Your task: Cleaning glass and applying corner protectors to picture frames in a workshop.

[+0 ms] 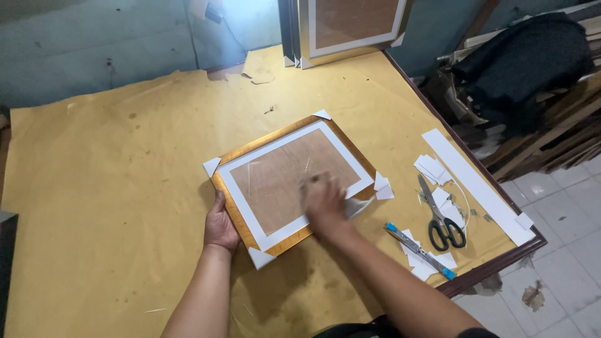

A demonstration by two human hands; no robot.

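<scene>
A gold picture frame (228,196) with a white inner mat, a glass pane and white paper corner guards lies flat on the brown paper-covered table (113,156). My left hand (220,226) grips the frame's near left edge, thumb on the gold border. My right hand (323,201), blurred by motion, presses a white cloth (359,206) onto the glass near the frame's right lower side.
Black-handled scissors (442,220), a blue-tipped utility knife (418,251), a long white strip (476,184) and white paper scraps (431,168) lie at the table's right edge. More frames (344,28) lean against the far wall. Wood slats and a dark cloth (526,62) pile up beyond the right edge.
</scene>
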